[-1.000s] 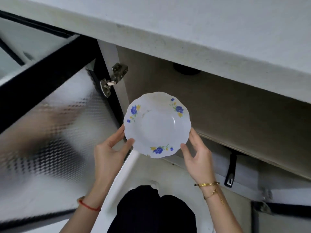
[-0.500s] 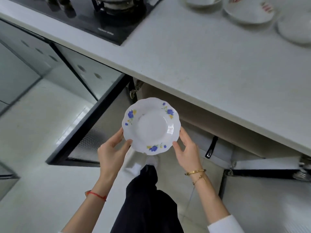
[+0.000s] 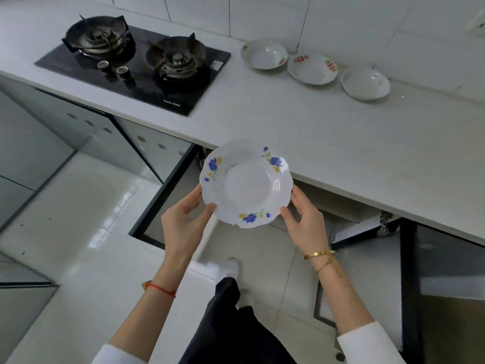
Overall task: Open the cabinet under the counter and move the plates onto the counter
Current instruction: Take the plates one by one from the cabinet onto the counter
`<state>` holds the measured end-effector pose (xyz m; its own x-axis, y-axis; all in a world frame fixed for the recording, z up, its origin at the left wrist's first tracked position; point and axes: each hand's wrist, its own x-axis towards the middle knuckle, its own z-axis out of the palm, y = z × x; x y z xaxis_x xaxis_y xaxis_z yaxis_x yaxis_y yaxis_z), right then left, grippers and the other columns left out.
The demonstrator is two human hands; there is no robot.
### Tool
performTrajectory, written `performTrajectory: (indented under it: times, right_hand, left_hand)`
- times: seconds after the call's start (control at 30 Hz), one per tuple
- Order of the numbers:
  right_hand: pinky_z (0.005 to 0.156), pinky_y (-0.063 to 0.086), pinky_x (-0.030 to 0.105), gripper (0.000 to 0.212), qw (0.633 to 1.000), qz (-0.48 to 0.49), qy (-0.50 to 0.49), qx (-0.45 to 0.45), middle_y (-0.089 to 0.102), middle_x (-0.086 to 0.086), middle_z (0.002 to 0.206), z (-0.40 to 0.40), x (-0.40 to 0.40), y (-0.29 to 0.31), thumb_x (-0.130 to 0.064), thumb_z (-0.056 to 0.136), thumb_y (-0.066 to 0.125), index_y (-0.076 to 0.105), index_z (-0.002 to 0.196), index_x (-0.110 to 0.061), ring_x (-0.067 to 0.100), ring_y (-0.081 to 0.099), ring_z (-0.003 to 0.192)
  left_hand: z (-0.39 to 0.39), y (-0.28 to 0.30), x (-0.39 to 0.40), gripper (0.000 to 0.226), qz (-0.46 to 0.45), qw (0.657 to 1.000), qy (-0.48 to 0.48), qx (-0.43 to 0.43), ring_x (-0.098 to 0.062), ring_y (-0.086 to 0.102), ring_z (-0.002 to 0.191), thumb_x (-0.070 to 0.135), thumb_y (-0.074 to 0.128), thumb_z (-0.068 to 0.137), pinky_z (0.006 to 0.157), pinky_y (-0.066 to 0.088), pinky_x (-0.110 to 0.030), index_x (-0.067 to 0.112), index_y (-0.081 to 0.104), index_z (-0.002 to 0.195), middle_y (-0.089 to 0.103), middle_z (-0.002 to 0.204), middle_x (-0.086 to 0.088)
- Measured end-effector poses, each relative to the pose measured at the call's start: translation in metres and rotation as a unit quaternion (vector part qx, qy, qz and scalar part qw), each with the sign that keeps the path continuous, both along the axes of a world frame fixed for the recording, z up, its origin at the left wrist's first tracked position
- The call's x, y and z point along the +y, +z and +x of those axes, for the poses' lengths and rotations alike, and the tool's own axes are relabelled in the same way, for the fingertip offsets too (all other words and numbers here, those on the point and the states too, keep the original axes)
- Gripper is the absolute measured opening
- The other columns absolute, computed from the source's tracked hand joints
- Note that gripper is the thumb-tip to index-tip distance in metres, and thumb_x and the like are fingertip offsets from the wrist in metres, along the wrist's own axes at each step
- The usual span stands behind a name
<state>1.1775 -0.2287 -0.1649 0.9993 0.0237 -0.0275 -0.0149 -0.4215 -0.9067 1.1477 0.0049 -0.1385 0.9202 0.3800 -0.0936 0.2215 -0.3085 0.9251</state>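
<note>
Hands: left hand point(image 3: 183, 222) and right hand point(image 3: 305, 219) are pinching the plate point(image 3: 245, 183) by opposite rims.
Gap: counter point(image 3: 328, 148) is lying just beyond, toward upper right; 3 dishes point(image 3: 312, 69) are waiting there.

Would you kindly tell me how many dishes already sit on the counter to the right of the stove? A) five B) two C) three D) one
C: three dishes stand in a row on the counter beside the stove: a bowl, a red-patterned plate and a plain white dish, while the blue-flowered plate is held in both hands.
</note>
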Motion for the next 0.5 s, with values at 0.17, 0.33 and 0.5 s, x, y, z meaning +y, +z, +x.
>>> performTrajectory:
  times: [0.17, 0.33, 0.5]
  right_hand:
    - [0.104, 0.038, 0.018, 0.059, 0.999, 0.014, -0.035, -0.020, 0.047, -0.020, 0.137, 0.000, -0.014, 0.030, -0.006, 0.089, 0.057, 0.038, 0.142, -0.024, -0.006, 0.045, 0.125]
    - [0.100, 0.038, 0.010, 0.058, 0.997, 0.011, -0.069, -0.029, 0.050, -0.016, 0.138, 0.012, -0.026, 0.044, -0.006, 0.089, 0.056, 0.040, 0.142, -0.025, -0.007, 0.045, 0.125]
    - [0.095, 0.036, 0.002, 0.056, 0.993, 0.007, -0.111, -0.042, 0.049, -0.030, 0.130, 0.029, -0.037, 0.054, -0.007, 0.089, 0.056, 0.042, 0.140, -0.026, -0.017, 0.045, 0.118]
  left_hand:
    - [0.017, 0.027, -0.013, 0.049, -0.015, 0.999, -0.029, -0.012, 0.007, 0.059, 0.112, 0.020, 0.076, 0.081, 0.104, 0.046, -0.026, 0.031, 0.062, 0.127, 0.063, 0.116, 0.028]
    - [0.045, 0.041, -0.024, 0.047, -0.015, 0.997, -0.066, -0.023, 0.004, 0.058, 0.083, 0.020, 0.075, 0.081, 0.086, 0.050, -0.020, 0.039, 0.063, 0.122, 0.062, 0.079, 0.028]
    - [0.080, 0.050, -0.037, 0.049, -0.026, 0.993, -0.105, -0.037, 0.013, 0.064, 0.091, 0.015, 0.076, 0.081, 0.088, 0.048, -0.011, 0.026, 0.063, 0.127, 0.067, 0.090, 0.034]
